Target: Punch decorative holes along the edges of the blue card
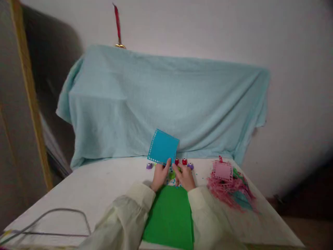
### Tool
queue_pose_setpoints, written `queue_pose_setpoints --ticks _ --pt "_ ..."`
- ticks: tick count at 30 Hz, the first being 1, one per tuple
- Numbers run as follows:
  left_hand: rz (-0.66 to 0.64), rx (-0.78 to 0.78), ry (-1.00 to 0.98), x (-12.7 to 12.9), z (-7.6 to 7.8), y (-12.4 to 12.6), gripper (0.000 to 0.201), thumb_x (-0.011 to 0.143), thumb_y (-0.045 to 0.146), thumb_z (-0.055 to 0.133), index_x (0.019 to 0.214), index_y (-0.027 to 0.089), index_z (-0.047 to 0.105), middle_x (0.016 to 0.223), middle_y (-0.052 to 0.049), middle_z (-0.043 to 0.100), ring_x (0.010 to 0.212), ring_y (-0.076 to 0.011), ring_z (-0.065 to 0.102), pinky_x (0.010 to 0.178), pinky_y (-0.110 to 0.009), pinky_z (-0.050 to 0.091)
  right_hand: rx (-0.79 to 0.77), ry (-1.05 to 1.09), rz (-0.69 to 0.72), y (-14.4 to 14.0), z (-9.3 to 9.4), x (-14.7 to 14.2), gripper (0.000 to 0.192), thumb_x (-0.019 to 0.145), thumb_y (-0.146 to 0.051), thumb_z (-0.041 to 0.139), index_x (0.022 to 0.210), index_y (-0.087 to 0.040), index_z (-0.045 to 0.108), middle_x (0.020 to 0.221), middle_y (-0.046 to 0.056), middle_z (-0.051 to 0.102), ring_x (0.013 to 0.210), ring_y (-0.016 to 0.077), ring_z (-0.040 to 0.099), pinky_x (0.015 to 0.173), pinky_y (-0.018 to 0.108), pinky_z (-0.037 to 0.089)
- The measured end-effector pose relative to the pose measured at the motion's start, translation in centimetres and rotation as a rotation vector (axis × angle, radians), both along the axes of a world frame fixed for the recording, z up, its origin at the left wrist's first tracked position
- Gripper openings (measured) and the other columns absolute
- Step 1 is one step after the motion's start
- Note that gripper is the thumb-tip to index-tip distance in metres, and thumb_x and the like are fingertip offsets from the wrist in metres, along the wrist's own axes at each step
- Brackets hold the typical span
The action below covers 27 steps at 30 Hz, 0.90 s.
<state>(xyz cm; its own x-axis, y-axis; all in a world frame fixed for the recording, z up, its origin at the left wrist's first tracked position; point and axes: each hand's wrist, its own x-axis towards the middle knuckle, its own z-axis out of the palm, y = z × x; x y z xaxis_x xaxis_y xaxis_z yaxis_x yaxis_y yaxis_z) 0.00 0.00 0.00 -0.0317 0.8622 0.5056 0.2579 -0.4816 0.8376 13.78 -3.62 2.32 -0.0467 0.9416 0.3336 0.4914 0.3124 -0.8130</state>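
Note:
My left hand pinches the lower edge of a square blue paper card, thumb on the near face. The card is raised and tilted, with small punched holes along its left and lower edges and a few at the lower right. My right hand is close to the card's lower right corner, its fingers bent; what is between them is hidden. Beneath the hands sits a small green thing among blue paper bits. Around them stand small rounded figures with eyes: a purple one, a red one and another purple one.
Green sheets lie between my forearms on the white table. To the right, a pink card with a punched border rests on pink shredded material. A light blue cloth hangs behind. A bent grey metal frame is at front left.

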Motion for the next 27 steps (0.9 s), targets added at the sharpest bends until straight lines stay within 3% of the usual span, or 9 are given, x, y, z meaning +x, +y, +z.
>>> queue_pose_setpoints --ticks 10,16,23,27 --pt "0.008 -0.050 -0.042 0.30 -0.11 0.01 0.043 0.089 0.048 0.048 0.062 0.015 0.052 0.051 0.003 0.046 0.050 -0.0108 0.040 0.050 -0.022 0.028 -0.043 -0.031 0.027 0.05 -0.26 -0.05 0.048 0.089 -0.060 0.038 0.068 -0.021 0.057 0.039 -0.003 0.054 0.034 0.0135 0.055 0.037 0.021 0.039" --pt "0.008 -0.053 -0.024 0.22 -0.20 0.06 0.045 0.089 0.049 0.047 0.059 0.016 0.050 0.049 0.003 0.046 0.049 -0.0109 0.041 0.049 -0.022 0.028 0.029 -0.040 -0.056 -0.09 0.46 0.31 0.047 0.089 -0.059 0.039 0.072 -0.021 0.062 0.046 0.001 0.061 0.045 0.0162 0.062 0.046 0.023 0.043" --pt "0.021 -0.067 -0.008 0.19 -0.26 0.12 0.048 0.089 0.050 0.046 0.055 0.016 0.047 0.046 0.004 0.043 0.046 -0.0105 0.039 0.048 -0.023 0.027 -0.043 -0.070 0.033 -0.33 -0.02 -0.02 0.052 0.090 -0.060 0.034 0.069 -0.020 0.060 0.038 -0.002 0.054 0.033 0.0141 0.053 0.036 0.022 0.035" --pt "0.022 -0.058 -0.012 0.22 -0.25 0.14 0.045 0.090 0.049 0.046 0.058 0.016 0.048 0.048 0.004 0.044 0.047 -0.0103 0.040 0.049 -0.022 0.028 0.029 -0.086 -0.036 -0.23 0.41 0.10 0.050 0.091 -0.057 0.035 0.068 -0.020 0.060 0.044 0.000 0.059 0.043 0.0148 0.060 0.046 0.022 0.040"
